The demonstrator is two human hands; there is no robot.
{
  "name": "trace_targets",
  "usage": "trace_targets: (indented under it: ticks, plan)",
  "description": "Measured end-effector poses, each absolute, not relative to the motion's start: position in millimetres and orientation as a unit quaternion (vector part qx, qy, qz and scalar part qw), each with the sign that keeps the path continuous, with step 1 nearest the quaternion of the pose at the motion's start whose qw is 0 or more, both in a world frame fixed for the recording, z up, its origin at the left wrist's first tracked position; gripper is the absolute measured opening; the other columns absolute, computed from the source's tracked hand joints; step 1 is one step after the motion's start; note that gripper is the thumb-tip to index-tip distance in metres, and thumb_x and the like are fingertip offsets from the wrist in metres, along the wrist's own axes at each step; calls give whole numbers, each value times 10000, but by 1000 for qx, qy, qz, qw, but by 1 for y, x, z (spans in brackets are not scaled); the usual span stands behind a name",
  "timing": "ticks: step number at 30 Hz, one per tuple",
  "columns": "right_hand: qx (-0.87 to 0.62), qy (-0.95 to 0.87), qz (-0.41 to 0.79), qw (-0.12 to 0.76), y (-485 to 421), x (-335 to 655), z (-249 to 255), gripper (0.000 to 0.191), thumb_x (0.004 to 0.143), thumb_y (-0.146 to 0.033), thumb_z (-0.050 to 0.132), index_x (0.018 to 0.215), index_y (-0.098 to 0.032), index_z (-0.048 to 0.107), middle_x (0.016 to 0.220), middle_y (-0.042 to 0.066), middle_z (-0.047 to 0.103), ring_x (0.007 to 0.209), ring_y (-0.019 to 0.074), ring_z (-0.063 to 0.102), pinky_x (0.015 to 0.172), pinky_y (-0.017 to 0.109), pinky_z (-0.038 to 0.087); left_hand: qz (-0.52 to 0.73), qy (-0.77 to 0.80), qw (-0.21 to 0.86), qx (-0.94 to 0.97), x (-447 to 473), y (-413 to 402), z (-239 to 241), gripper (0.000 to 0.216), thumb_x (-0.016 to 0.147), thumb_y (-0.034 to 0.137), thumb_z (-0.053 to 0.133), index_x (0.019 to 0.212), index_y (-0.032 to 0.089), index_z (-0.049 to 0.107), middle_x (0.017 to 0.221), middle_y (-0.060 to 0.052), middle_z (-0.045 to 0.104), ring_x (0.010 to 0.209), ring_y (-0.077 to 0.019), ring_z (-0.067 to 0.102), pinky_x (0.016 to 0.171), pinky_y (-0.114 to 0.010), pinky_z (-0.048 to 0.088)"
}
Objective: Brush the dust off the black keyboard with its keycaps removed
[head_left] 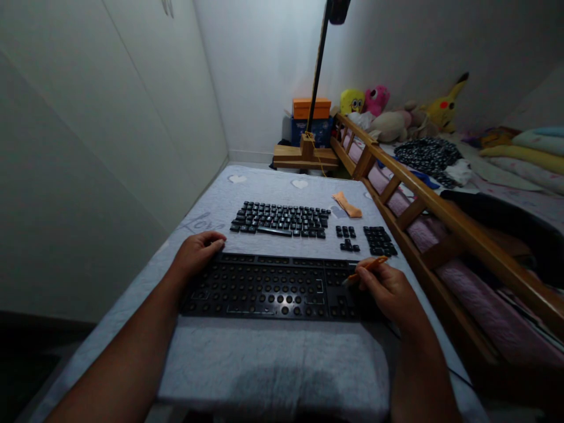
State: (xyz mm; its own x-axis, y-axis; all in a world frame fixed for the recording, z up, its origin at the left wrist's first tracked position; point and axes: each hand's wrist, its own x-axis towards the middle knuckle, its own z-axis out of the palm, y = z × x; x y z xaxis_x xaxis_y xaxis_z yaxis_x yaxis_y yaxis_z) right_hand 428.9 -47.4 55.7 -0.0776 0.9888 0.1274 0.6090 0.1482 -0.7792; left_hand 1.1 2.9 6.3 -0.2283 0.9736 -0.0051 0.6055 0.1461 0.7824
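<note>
A black keyboard (273, 288) stripped of most keycaps lies across the cloth, its rows of round key posts showing. At its upper left corner, my left hand (200, 252) grips the edge with fingers curled together. My right hand (388, 288) is closed around a slim orange brush (368, 269), its pale tip pointing down over the keyboard's right part. Beyond the keyboard, the removed black keycaps (282, 220) are laid out in keyboard order. Smaller groups of them, the arrow and navigation keycaps (346, 235) and the number pad keycaps (379, 241), sit farther right.
A folded orange cloth (347, 205) lies near the far right of the pale blue tablecloth (273, 352). A wooden bed rail (405, 173) runs along the right side, and a white cupboard (110, 147) stands on the left. A cable (460, 379) trails at lower right.
</note>
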Motion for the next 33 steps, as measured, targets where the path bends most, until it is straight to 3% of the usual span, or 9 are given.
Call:
trace_targets:
  ticks: [8, 13, 19, 28, 33]
  plan:
    - [-572, -680, 260, 379, -47, 430, 49, 234, 924, -386, 574, 916, -194, 707, 886, 73, 725, 762, 210, 682, 697, 320, 532, 331, 709, 265, 564, -2, 5, 2, 440, 663, 547, 642, 901, 194, 753, 809, -40, 751, 758, -236, 664, 664, -287, 505]
    - [-562, -666, 262, 414, -49, 432, 54, 228, 905, -397, 591, 906, -199, 705, 814, 54, 704, 693, 192, 650, 642, 305, 529, 325, 711, 265, 564, -2, 5, 2, 456, 676, 556, 628, 922, 192, 752, 803, -42, 749, 736, -235, 661, 637, -289, 502]
    - [-565, -662, 316, 378, -52, 431, 58, 272, 895, -424, 580, 812, -184, 678, 698, 39, 671, 594, 172, 626, 575, 280, 506, 323, 711, 258, 569, -1, 5, 4, 441, 674, 545, 634, 905, 189, 752, 833, -47, 754, 782, -242, 671, 699, -300, 511]
    - [-576, -673, 281, 370, -48, 435, 49, 223, 922, -362, 576, 915, -196, 724, 842, 61, 724, 732, 197, 673, 695, 313, 528, 324, 712, 270, 561, -2, 5, 2, 449, 674, 548, 638, 925, 192, 749, 797, -39, 748, 710, -223, 655, 621, -279, 496]
    - [-552, -670, 274, 413, -48, 436, 51, 222, 909, -389, 605, 930, -201, 721, 894, 64, 707, 761, 200, 668, 668, 307, 531, 325, 712, 263, 565, -1, 5, 3, 453, 672, 549, 631, 915, 185, 750, 808, -44, 748, 749, -233, 660, 664, -288, 502]
